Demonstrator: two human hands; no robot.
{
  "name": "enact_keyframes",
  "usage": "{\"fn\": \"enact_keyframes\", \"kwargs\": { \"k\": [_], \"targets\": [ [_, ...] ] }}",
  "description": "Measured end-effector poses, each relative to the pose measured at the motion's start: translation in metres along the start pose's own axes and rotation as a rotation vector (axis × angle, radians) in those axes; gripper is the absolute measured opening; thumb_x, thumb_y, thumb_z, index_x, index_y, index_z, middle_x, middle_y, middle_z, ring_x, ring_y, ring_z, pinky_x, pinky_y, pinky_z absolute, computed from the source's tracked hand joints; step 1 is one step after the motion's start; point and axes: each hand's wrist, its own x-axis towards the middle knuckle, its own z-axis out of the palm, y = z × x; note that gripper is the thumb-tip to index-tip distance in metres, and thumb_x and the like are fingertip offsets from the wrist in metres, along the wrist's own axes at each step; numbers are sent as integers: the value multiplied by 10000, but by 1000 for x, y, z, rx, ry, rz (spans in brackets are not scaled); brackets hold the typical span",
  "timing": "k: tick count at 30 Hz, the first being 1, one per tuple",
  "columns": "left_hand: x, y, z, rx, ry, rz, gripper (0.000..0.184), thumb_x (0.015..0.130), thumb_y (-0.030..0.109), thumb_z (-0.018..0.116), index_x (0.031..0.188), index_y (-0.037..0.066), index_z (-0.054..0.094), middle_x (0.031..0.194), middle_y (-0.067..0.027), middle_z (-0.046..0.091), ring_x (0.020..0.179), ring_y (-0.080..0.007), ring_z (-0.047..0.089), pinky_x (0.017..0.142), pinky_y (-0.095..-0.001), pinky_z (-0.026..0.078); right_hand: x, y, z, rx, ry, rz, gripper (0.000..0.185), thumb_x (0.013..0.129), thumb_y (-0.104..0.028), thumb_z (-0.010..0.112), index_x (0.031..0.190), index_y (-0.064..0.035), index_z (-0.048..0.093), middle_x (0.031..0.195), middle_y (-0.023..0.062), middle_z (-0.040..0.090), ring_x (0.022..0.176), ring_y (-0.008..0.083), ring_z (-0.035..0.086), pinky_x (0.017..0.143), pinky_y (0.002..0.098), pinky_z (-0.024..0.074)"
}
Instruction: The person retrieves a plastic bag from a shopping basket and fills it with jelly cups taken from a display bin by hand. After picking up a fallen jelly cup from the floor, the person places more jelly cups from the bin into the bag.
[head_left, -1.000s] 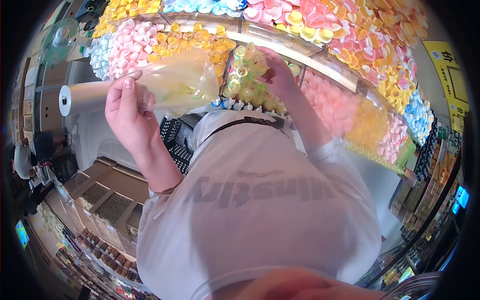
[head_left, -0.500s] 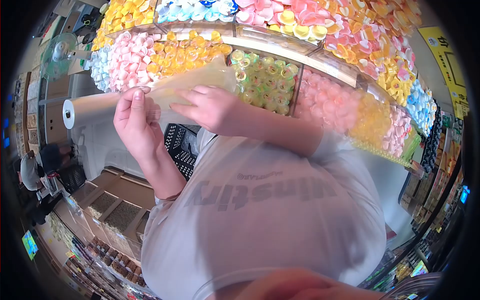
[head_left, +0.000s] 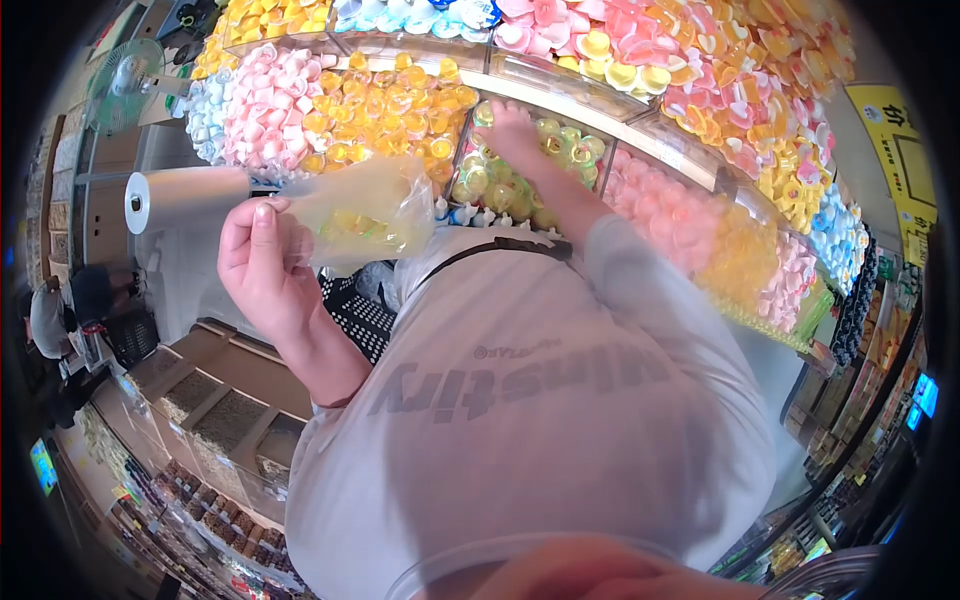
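Observation:
My left hand (head_left: 258, 240) pinches the edge of a clear plastic bag (head_left: 400, 215) between thumb and fingers. The bag hangs out to the right, and a yellow-green patch shows in or through it; I cannot tell which. My right hand (head_left: 512, 132) reaches down onto the green jelly cups (head_left: 515, 195) in their compartment, thumb and fingers apart. Its fingertips are partly hidden among the cups. Just left of my left hand is a roll of plastic bags (head_left: 190, 192).
Orange jelly cups (head_left: 390, 110), pink jelly cups (head_left: 265, 110) and peach-pink ones (head_left: 650, 200) fill neighbouring compartments. A raised divider (head_left: 570, 95) runs behind them, with more sweets above. A black basket (head_left: 350, 310) stands below the bag. A green fan (head_left: 125, 85) is at upper left.
My right hand has left the bag and moved up and right onto the green jelly cups. The bag hangs lower, apart from the roll, still in my left hand.

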Motion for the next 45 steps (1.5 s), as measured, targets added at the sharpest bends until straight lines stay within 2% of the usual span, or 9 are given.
{"fn": "enact_keyframes", "kwargs": {
  "k": [9,14,20,24,26,30,35,39,45],
  "targets": [
    [-5,-1,-14,-77,-10,-61,161,980,90,509,937,-41,591,554,51,358,451,-26,253,419,-215,199,-26,30,-10,583,-51,-24,488,785,-306,729,1169,-48,575,1195,145,579,1039,252,594,858,346,498],
    [0,-7,-1,-86,-30,-93,158,980,90,511,936,-39,591,557,51,355,452,-27,246,423,-222,186,-74,11,-5,105,-201,-654,473,744,-237,724,1163,-75,572,1214,129,549,1099,271,548,864,403,507],
    [6,-10,4,-99,-67,-77,147,973,73,513,945,-46,594,551,59,344,455,-28,246,426,-225,186,-80,-14,7,-138,-339,-580,515,750,-146,665,1249,-204,549,1104,135,552,1041,351,542,875,435,490],
    [8,-10,3,-130,-113,-102,118,953,74,537,930,-21,604,633,15,476,515,-55,373,467,-223,290,-79,-9,4,-148,-310,-625,464,760,-113,641,1215,-172,574,1052,127,552,1026,349,546,803,420,515],
    [9,-11,7,-114,-71,-70,139,969,61,510,947,-48,593,548,60,338,454,-29,246,426,-223,191,-80,-4,-7,-163,-159,-748,434,760,-99,628,1189,-156,594,1006,118,548,1006,335,557,740,396,530],
    [10,-12,7,-120,-60,-95,137,970,60,507,947,-46,590,548,56,341,451,-31,250,426,-223,194,-76,31,-7,-102,-41,-769,441,743,-91,630,1179,-155,604,1026,103,564,1014,327,552,770,395,523],
    [11,-14,6,-108,-102,-109,140,973,62,500,951,-48,583,549,52,344,448,-31,255,425,-221,193,-98,62,-15,-220,-224,-963,485,702,-155,689,1174,-190,584,1163,82,537,1049,329,533,834,395,516],
    [12,-16,4,-131,-110,-112,138,974,61,499,954,-47,582,548,51,345,449,-31,254,425,-220,194,-112,79,-10,-123,-87,-877,503,705,-155,683,1196,-171,569,1172,93,531,1038,328,540,852,399,513],
    [10,-13,8,-130,-88,-114,130,970,56,507,952,-46,585,555,53,349,455,-31,256,422,-222,194,-110,51,-34,-364,-365,-392,497,800,-182,628,1288,-187,534,1334,131,488,1186,361,508,932,441,489]
  ]
}}
